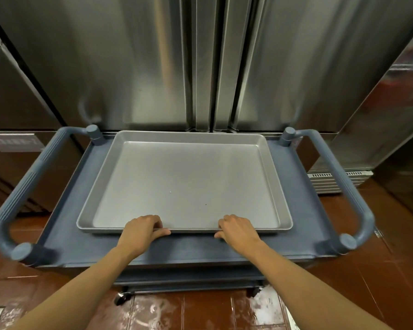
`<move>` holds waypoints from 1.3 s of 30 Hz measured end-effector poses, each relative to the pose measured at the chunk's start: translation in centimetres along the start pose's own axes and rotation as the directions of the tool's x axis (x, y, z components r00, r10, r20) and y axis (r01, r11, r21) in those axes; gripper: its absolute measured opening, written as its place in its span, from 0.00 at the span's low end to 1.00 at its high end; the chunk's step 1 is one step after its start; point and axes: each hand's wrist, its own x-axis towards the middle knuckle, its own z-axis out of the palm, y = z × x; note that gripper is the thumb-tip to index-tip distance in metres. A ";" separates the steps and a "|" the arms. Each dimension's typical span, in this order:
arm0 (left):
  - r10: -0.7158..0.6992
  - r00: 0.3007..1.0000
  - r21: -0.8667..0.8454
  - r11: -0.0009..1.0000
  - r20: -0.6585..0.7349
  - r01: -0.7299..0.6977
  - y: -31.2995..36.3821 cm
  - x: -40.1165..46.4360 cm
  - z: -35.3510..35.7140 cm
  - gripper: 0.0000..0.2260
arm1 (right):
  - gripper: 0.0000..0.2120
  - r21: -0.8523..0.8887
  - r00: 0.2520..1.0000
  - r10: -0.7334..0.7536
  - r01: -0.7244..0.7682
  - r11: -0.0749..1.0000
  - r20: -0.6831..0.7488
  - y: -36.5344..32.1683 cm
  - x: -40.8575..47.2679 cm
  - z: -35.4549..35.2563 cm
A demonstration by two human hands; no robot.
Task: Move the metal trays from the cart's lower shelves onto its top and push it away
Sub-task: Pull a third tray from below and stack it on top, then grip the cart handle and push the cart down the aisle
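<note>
Metal tray flat on cart top, long axis left-right. We see left hand and right hand pinching its near rim, each grip clenched on tray, equally near. Cart handles lie well outboard.

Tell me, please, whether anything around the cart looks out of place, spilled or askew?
Yes: whitish wet-looking smears streak the red floor tiles beside the cart's near wheels, like a spill or residue. The metal tray sits slightly skewed on the cart top, both hands at its near rim.
</note>
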 end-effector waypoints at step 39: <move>0.187 0.670 -0.684 -0.012 -0.718 -0.729 44.1 4.7 -21.5 0.19 | 0.20 0.639 0.389 0.580 0.701 0.318 -0.716 23.9 -23.7 -28.9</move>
